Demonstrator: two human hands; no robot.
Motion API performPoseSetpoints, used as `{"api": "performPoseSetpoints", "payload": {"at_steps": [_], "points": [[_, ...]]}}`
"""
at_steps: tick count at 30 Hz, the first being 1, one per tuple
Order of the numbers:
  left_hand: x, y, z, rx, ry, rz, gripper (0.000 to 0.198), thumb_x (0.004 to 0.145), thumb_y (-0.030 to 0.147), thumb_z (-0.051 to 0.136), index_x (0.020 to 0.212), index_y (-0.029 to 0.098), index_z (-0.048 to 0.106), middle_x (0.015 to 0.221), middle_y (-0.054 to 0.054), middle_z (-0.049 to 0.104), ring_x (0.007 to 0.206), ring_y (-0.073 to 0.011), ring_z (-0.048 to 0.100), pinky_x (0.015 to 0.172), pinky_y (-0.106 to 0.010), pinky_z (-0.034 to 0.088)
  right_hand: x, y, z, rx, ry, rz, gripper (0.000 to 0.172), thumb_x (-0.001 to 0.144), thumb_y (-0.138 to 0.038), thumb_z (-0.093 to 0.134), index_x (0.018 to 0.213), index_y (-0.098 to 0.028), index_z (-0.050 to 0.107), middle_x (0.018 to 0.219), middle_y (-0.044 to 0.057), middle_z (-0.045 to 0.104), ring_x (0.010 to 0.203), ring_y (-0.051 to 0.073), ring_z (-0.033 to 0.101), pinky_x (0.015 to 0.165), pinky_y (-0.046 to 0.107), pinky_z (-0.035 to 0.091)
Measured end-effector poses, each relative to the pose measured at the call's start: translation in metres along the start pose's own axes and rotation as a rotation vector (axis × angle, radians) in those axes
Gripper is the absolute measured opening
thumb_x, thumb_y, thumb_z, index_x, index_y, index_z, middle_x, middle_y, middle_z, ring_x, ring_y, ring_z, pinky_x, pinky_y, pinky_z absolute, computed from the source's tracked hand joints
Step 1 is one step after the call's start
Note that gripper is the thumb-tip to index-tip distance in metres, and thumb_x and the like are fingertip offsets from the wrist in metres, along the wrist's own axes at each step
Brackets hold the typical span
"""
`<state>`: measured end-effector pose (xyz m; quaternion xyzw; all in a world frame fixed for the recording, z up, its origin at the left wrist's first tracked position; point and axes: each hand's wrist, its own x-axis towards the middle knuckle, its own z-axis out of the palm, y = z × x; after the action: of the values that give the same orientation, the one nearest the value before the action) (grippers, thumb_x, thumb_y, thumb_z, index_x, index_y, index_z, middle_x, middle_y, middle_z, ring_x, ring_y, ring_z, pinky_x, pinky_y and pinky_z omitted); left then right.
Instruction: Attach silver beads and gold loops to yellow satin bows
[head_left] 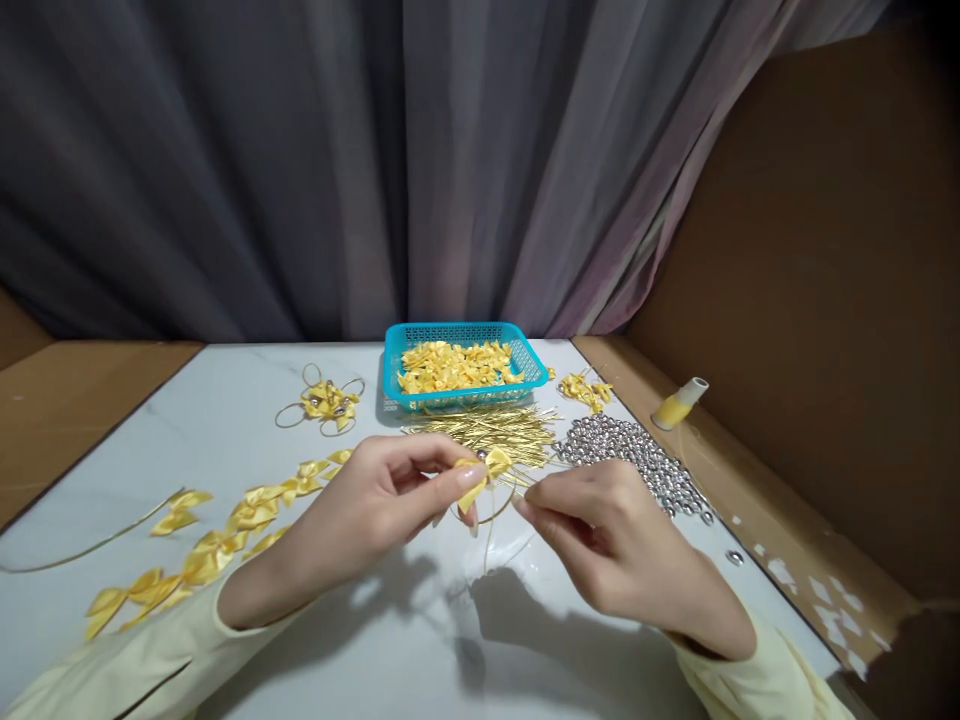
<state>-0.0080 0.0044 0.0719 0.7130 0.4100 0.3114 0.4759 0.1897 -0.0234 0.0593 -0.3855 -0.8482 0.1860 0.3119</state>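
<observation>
Between thumb and fingers, my left hand (409,490) pinches a yellow ribbon bow (496,463) above the table. A silvery bead shows beside the bow, partly covered by the fingers. From the bow hangs a loop of gold wire (496,518). My right hand (600,530) is closed, thumb against forefinger, on thin wire ends that run from the bow. Behind the hands lies a heap of gold wire pieces (487,432). To the right spreads a pile of silvery beads (637,460).
A blue basket (390,375) of yellow bows stands at the back. Finished-looking wired bows (328,402) lie at back left, a row of loose bows (214,555) at left. On the brown ledge at right rests a yellow-and-white spool (679,404). A curtain (450,170) hangs behind.
</observation>
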Motion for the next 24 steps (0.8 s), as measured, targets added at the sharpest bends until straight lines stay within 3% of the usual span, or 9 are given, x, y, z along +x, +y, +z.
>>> {"api": "performPoseSetpoints", "payload": {"at_steps": [9, 24], "points": [[-0.0020, -0.0010, 0.0040, -0.037, 0.038, 0.073, 0.021, 0.082, 0.030, 0.053, 0.070, 0.016, 0.063, 0.054, 0.001, 0.061, 0.041, -0.0069, 0.038, 0.036, -0.016, 0.032, -0.0004, 0.0010, -0.0017, 0.010, 0.002, -0.016, 0.028, 0.069, -0.003, 0.042, 0.057, -0.019, 0.023, 0.050, -0.006, 0.024, 0.044, 0.007, 0.023, 0.047, 0.024, 0.017], [-0.0023, -0.0006, 0.0037, -0.063, 0.005, 0.027, 0.020, 0.082, 0.031, 0.055, 0.072, 0.016, 0.063, 0.055, 0.002, 0.062, 0.043, -0.0068, 0.037, 0.037, -0.016, 0.031, -0.0025, 0.0006, -0.0032, 0.015, -0.039, -0.014, 0.024, 0.064, -0.001, 0.041, 0.057, -0.018, 0.025, 0.052, -0.005, 0.025, 0.046, 0.006, 0.022, 0.047, 0.023, 0.017]]}}
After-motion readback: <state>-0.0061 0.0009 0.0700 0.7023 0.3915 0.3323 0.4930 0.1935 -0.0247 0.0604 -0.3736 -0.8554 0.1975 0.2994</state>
